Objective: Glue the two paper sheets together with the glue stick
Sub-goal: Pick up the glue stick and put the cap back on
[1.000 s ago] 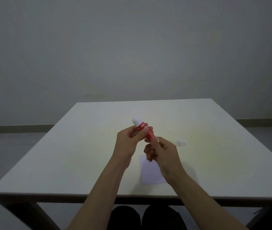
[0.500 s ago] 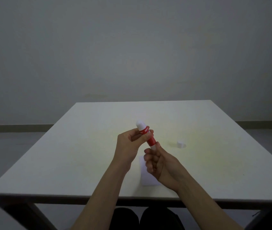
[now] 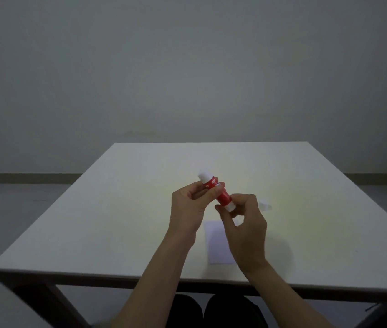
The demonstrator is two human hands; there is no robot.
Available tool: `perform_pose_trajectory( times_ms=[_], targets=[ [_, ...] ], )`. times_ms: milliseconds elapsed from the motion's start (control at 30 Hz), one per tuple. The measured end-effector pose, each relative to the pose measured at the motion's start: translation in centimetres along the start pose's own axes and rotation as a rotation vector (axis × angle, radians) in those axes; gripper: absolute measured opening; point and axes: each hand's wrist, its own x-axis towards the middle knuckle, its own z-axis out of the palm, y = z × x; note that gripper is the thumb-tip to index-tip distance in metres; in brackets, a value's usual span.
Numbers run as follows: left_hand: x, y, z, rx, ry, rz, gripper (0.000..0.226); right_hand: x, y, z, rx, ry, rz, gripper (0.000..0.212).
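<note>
the left hand [image 3: 189, 207] is holding the red glue stick [image 3: 216, 190] up over the tabletop [image 3: 116, 221], its grip pinching tight around the red middle, and the stick is tilting with its white tip pointing toward 11 o'clock. the right hand [image 3: 244, 223] is sitting at 4 o'clock from the stick, its grip pinching tight on the white bottom end. the paper [image 3: 218, 245] is lying flat on the tabletop under the hands, toward 6 o'clock, and a small white cap [image 3: 265, 206] is peeking out at 3 o'clock, just past the right hand.
</note>
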Motion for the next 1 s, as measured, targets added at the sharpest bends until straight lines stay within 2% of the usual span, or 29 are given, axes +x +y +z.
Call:
perform_pose_trajectory(
  times_ms=[67, 100, 167, 200, 233, 300, 367, 433, 500, 567, 667, 767, 833, 900, 1000],
  targets=[
    [0.0, -0.2, 0.1, 0.042, 0.015, 0.01, 0.014, 0.3, 0.2, -0.2, -0.009, -0.075, 0.081, 0.03],
    [0.1, -0.1, 0.0, 0.046, 0.019, 0.011, 0.013, 0.6, -0.1, -0.4, 0.068, -0.166, 0.222, 0.03],
    [0.2, -0.2, -0.3, 0.041, 0.018, 0.005, 0.013, 1.4, -0.6, -0.8, 0.444, -0.437, 0.627, 0.037],
    [0.2, -0.2, -0.5, 0.041, 0.014, 0.002, 0.014, 1.6, -0.6, -1.0, 0.645, -0.559, 0.807, 0.048],
    [0.2, -0.2, -0.5, 0.037, 0.006, 0.002, 0.015, 1.7, -0.6, -1.4, 0.787, -0.64, 0.906, 0.058],
    [0.2, -0.1, -0.6, 0.015, -0.015, 0.011, 0.014, 1.8, -0.4, -1.8, 0.922, -0.657, 0.929, 0.057],
    [0.1, -0.1, -0.7, -0.006, -0.014, 0.017, 0.013, 1.7, -0.4, -1.7, 0.937, -0.565, 0.862, 0.043],
    [0.2, -0.2, -0.9, -0.011, 0.009, 0.017, 0.014, 1.5, -0.4, -1.4, 0.699, -0.479, 0.596, 0.026],
    [0.3, -0.4, -1.0, 0.033, 0.034, 0.019, 0.013, 1.3, 0.0, -1.2, 0.287, -0.37, 0.27, 0.004],
    [0.3, -0.9, -1.0, 0.101, 0.056, 0.03, 0.014, 1.2, 0.3, -1.2, 0.051, -0.353, 0.126, 0.007],
    [0.3, -1.5, -1.1, 0.185, 0.088, 0.031, 0.018, 2.0, 1.3, -1.8, -0.102, -0.522, 0.093, 0.023],
    [0.3, -1.9, -1.7, 0.208, 0.094, 0.001, 0.016, 3.6, 3.9, -3.3, -0.439, -0.625, -0.01, 0.06],
    [0.3, -1.9, -2.1, 0.217, 0.088, -0.009, 0.017, 4.8, 6.1, -4.5, -0.749, -0.577, -0.035, 0.062],
    [0.3, -1.9, -2.4, 0.265, 0.075, 0.003, 0.019, 5.8, 8.1, -5.7, -0.974, -0.621, 0.066, 0.058],
    [0.3, -1.9, -2.6, 0.339, 0.055, 0.037, 0.015, 6.2, 10.1, -6.5, -1.057, -0.783, 0.217, 0.056]
  ],
)
